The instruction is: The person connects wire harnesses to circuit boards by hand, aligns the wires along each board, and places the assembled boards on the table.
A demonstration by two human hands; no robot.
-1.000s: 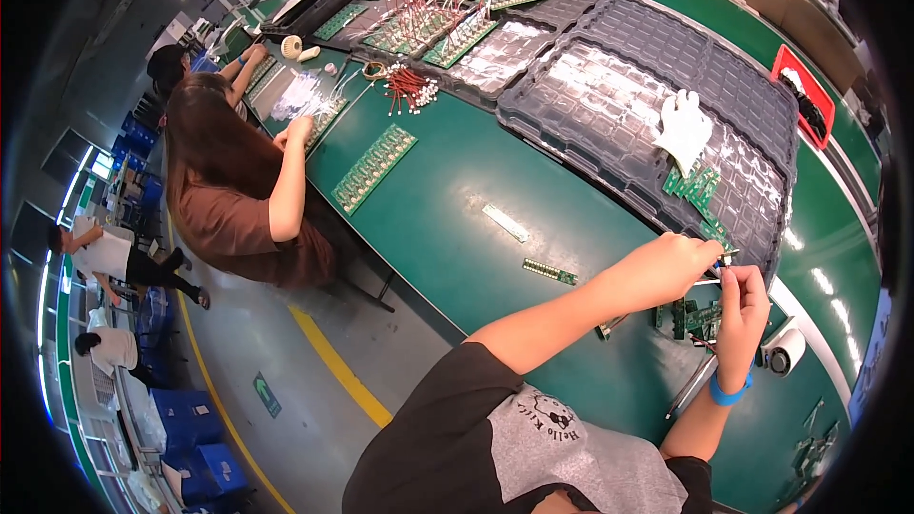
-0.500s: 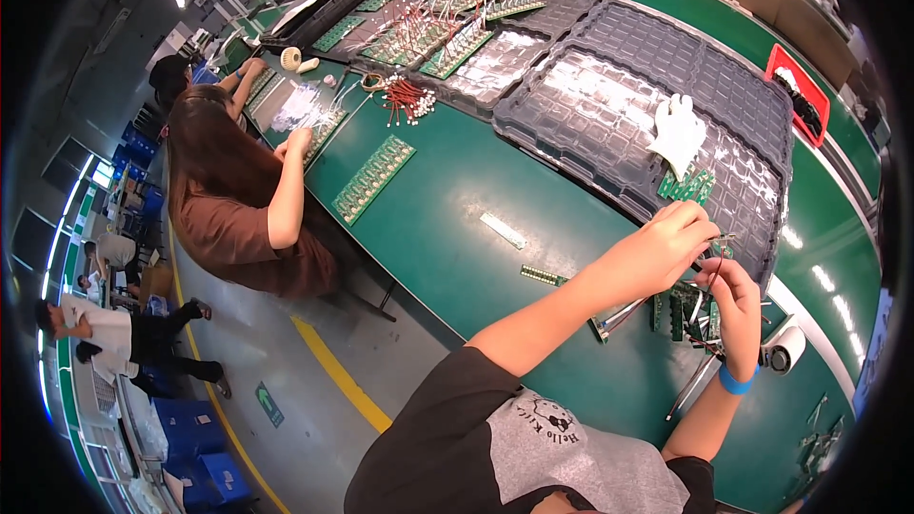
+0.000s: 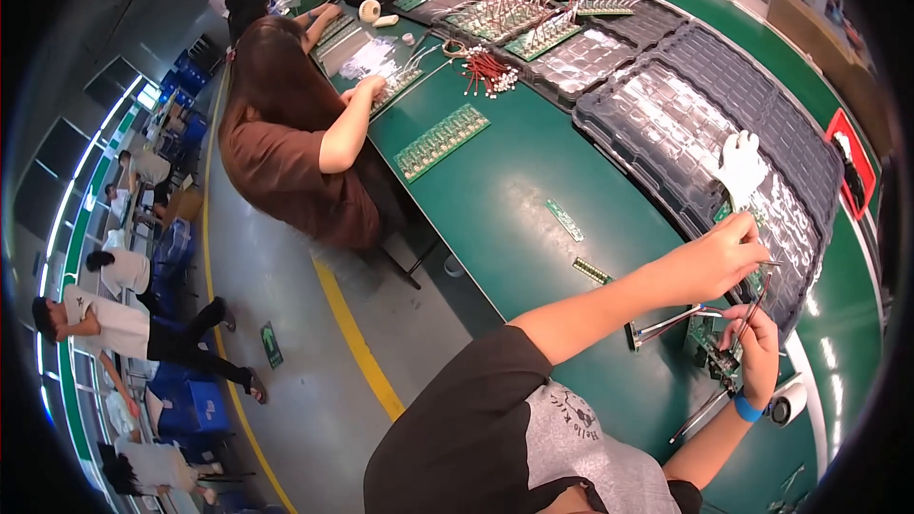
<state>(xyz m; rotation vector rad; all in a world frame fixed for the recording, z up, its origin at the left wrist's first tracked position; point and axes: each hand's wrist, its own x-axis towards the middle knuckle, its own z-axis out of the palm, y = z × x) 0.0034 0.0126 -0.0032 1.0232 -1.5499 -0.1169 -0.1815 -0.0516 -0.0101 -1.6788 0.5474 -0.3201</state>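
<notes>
My left hand [image 3: 722,255] is closed in a pinch at the tray's near right corner. What its fingertips hold is too small to make out. Just below it, my right hand [image 3: 757,347], with a blue band at the wrist, has its fingers closed on thin dark-red wires [image 3: 763,291]. Small green circuit boards [image 3: 709,335] with wires lie in a heap beside the right hand, partly hidden by it. Other green boards sit by the left fingers, under a white glove [image 3: 740,169]. A narrow board strip [image 3: 592,271] lies beside my left forearm.
Black compartment trays [image 3: 657,124] line the far side of the green table [image 3: 495,219]. Wired boards [image 3: 495,14], red wires [image 3: 487,73] and a large board panel [image 3: 442,141] lie leftward. A co-worker [image 3: 286,143] sits at the left. A white cylinder [image 3: 787,404] stands near my right wrist.
The whole view has shifted, moving the table and co-worker rightward in the picture. My left hand remains pinched above the right, whose fingers have curled more around the wires.
</notes>
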